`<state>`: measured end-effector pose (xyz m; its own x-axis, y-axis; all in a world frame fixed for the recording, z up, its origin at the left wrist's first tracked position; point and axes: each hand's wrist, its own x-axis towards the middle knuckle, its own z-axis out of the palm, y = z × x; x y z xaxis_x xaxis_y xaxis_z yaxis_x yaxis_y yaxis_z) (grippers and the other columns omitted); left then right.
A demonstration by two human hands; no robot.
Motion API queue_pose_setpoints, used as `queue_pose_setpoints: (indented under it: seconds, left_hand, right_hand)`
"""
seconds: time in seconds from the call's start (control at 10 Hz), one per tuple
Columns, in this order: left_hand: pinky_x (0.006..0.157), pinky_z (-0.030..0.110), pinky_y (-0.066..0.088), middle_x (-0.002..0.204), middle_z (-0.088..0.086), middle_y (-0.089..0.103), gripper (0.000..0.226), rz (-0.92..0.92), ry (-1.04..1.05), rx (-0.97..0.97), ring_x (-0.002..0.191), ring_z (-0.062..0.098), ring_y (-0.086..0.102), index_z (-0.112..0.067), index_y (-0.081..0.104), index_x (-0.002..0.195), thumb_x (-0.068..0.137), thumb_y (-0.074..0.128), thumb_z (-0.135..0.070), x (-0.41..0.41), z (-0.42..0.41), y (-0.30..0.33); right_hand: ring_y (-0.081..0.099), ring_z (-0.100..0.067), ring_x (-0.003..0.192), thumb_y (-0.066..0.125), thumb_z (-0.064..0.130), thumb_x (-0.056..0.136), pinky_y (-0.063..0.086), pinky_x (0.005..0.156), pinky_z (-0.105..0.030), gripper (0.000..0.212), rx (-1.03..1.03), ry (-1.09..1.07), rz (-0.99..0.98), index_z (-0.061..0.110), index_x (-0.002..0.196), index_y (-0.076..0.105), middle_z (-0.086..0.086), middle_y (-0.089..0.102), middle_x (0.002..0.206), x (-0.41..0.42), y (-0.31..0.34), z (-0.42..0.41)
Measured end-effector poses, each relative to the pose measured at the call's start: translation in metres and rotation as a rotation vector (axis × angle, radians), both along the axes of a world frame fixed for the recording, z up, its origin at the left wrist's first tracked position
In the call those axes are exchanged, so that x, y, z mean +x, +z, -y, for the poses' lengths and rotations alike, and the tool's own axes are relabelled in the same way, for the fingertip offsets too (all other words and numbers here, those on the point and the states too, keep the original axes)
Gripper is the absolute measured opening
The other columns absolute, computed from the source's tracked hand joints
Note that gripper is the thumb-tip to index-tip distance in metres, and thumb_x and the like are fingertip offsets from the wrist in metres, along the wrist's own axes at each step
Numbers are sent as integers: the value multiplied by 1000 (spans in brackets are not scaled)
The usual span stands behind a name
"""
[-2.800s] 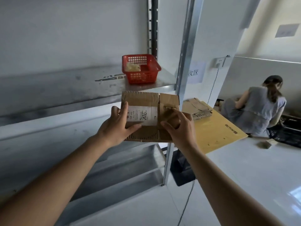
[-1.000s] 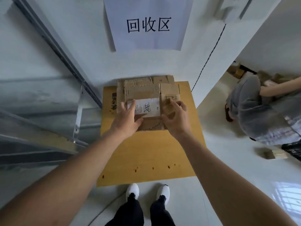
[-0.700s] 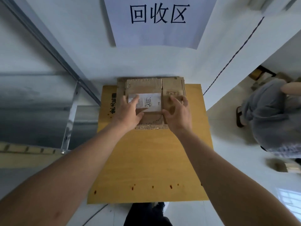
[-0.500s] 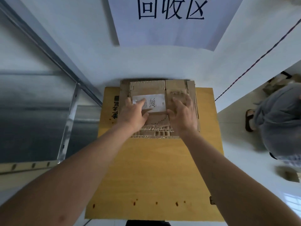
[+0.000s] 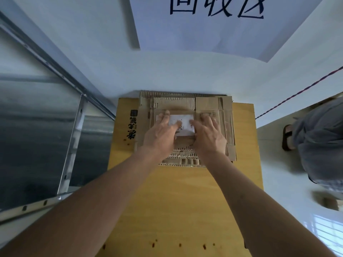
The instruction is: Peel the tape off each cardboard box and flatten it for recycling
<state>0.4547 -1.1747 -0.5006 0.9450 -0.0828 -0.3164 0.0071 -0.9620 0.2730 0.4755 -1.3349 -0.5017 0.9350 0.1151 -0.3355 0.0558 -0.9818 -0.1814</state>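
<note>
Pressing down with both palms, the left hand (image 5: 159, 134) and right hand (image 5: 209, 134) are lying flat, fingers spread, on the flattened box (image 5: 185, 108), likely squashing it onto the stack (image 5: 228, 127) beneath them on the board (image 5: 185, 201).

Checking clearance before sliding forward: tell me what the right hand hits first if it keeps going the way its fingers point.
The right hand rests on the flattened brown cardboard box; beyond the pile's far edge, it likely meets the white wall first.
</note>
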Motion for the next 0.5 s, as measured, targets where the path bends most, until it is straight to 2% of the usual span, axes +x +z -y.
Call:
queue_pose_setpoints:
  seconds: [0.1,0.2,0.3,0.4,0.5]
  left_hand:
    - [120,46,31,173,14,0,69,-44,-10,33,159,33,6,-35,30,161,104,56,-7,1,1,4]
    - [126,50,20,172,16,-5,75,-81,-23,56,159,36,2,-33,22,163,102,55,-4,-1,3,11]
    - [124,52,20,171,19,2,78,-53,-52,63,157,41,10,-30,24,163,99,59,-3,-4,1,27]
    - [122,49,25,168,22,21,72,59,-59,59,153,40,27,-25,34,160,97,63,-7,-13,1,46]
    - [124,49,25,166,20,28,65,112,-69,60,153,37,30,-22,34,160,101,60,-20,-27,2,70]
  right_hand:
    - [25,-28,153,76,12,90,58,92,-47,71,24,19,-20,45,145,47,5,33,155,2,2,2]
    - [36,-26,145,80,9,87,57,90,-45,71,64,6,17,40,144,53,5,40,152,2,10,3]
    - [50,-24,133,73,14,93,55,89,-40,43,120,-35,107,31,132,65,3,48,147,-2,21,1]
    - [50,-25,135,63,19,100,52,96,-42,35,211,-48,175,26,134,65,-1,48,151,-12,37,-1]
    - [48,-25,141,54,28,104,51,105,-45,40,270,49,212,25,144,58,-1,48,155,-28,62,-1]
